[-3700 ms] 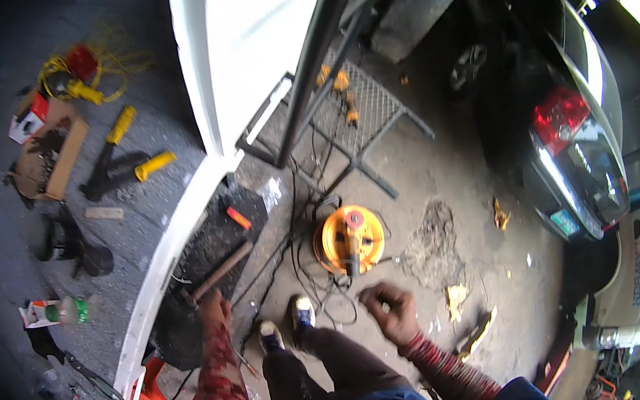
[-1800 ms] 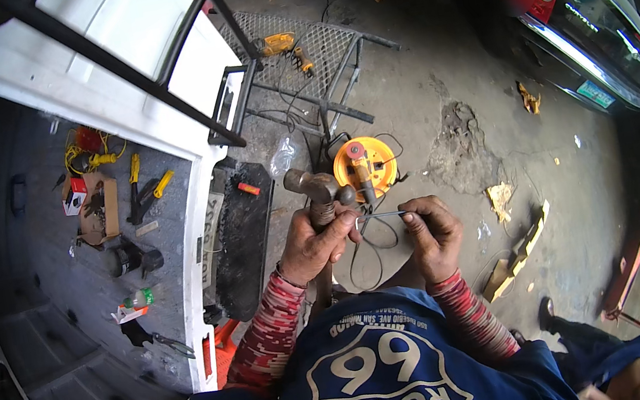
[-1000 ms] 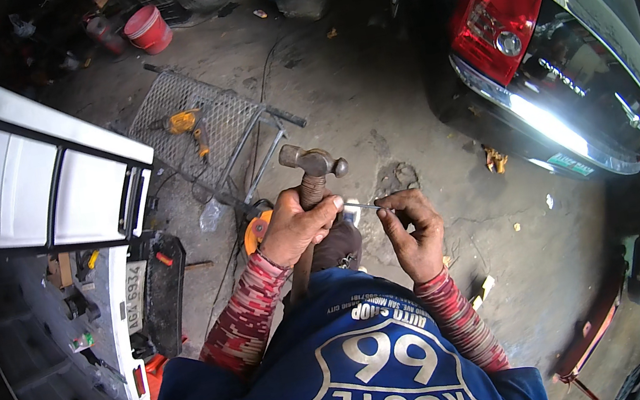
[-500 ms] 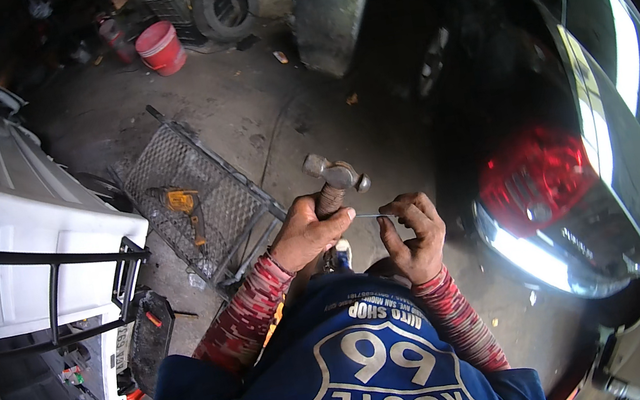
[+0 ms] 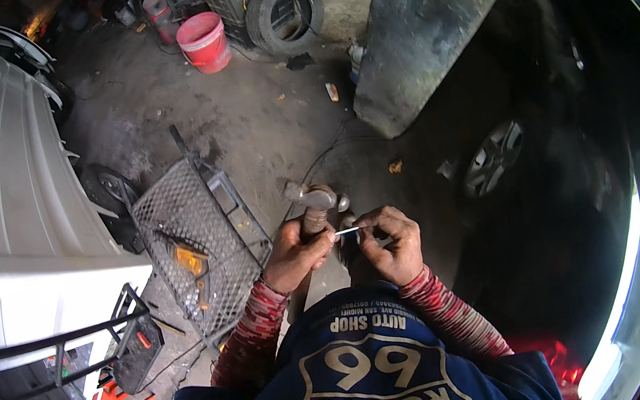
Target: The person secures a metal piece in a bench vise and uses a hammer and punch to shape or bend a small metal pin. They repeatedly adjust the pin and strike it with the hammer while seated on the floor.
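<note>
My left hand (image 5: 293,256) is closed round the wrapped handle of a ball-peen hammer (image 5: 318,197), whose metal head points up and away from me. Between my two hands runs a thin, pale rod (image 5: 348,231). One end of it meets my left thumb and forefinger beside the hammer handle. At the other end, the fingertips of my right hand (image 5: 394,243) pinch it. What the rod is exactly cannot be made out. Both hands are close together in front of my chest.
On the left, a metal mesh frame (image 5: 200,236) carries a yellow power tool (image 5: 190,260), beside a white vehicle (image 5: 23,230). A dark car (image 5: 576,126) stands at right, near a broad grey pillar (image 5: 434,23). Farther off are a red bucket (image 5: 204,46) and a tyre (image 5: 264,20).
My view has shifted, so the pillar looms larger and the dark car's tail light sits lower right. My hands have drawn slightly closer together, still on the hammer and the rod.
</note>
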Demonstrator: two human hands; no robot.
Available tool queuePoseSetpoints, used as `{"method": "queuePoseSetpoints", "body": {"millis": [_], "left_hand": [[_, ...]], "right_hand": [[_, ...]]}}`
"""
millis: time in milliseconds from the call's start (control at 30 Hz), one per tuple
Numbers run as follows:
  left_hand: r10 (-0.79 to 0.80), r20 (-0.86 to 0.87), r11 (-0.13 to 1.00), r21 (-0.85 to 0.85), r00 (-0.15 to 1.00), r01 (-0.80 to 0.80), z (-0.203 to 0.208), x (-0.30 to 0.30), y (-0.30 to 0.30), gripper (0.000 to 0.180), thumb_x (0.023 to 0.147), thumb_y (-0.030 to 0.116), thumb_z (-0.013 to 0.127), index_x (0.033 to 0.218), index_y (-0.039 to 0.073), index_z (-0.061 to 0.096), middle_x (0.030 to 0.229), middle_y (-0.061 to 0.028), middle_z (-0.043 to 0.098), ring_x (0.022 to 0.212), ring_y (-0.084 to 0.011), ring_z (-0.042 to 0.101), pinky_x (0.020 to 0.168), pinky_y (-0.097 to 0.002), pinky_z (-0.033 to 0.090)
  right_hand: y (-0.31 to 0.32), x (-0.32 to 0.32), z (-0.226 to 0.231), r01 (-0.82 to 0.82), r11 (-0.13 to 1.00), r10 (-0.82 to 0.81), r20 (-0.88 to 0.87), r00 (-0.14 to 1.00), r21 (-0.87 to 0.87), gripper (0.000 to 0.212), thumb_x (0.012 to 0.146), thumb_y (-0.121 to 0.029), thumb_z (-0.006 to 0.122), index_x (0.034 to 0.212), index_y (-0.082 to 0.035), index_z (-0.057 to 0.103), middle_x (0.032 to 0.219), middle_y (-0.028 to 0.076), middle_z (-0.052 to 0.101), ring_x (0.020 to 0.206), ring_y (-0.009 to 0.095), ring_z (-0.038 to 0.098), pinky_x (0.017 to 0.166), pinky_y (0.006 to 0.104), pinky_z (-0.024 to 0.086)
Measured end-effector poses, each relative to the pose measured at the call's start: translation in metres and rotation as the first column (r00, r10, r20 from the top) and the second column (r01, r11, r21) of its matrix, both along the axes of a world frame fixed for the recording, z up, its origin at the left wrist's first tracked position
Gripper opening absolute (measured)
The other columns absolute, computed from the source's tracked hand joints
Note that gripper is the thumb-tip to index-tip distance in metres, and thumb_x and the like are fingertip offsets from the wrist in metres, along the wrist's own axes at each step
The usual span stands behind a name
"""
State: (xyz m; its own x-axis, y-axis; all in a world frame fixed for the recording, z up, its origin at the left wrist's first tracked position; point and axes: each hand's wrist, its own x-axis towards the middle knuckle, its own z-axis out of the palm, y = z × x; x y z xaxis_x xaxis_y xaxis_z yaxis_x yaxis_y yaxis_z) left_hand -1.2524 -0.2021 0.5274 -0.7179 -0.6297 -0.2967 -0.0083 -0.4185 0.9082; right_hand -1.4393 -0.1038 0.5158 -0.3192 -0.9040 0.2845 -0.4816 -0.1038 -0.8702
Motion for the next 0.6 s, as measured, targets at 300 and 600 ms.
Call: {"method": "queuePoseSetpoints", "body": {"millis": [300,600], "left_hand": [[0.253,0.047,0.961,-0.124,0.966,-0.246,0.046,-0.077,-0.194,0.016,0.1,0.017,0.065,0.09,0.004,0.062,0.07,0.0029,0.054,0.057,-0.0046,0.047,0.05,-0.0234,0.038],[0.192,0.055,0.977,-0.101,0.98,-0.186,0.013,-0.148,-0.429,0.023,0.1,0.021,0.066,0.086,0.004,0.059,0.068,0.0033,0.052,0.056,-0.0044,0.046,0.05,-0.0233,0.037]], "right_hand": [[-0.244,-0.102,0.034,-0.167,0.977,0.147,-0.152,0.977,-0.132,0.021,0.073,0.002,0.076,0.093,-0.003,0.075,0.099,0.011,0.067,0.09,0.027,0.064,0.078,0.0348,0.05],[-0.465,-0.159,-0.004,-0.023,0.989,0.03,0.047,0.998,-0.147,0.022,0.078,0.002,0.076,0.099,-0.001,0.069,0.1,0.01,0.066,0.088,0.019,0.063,0.07,0.0289,0.051]]}}
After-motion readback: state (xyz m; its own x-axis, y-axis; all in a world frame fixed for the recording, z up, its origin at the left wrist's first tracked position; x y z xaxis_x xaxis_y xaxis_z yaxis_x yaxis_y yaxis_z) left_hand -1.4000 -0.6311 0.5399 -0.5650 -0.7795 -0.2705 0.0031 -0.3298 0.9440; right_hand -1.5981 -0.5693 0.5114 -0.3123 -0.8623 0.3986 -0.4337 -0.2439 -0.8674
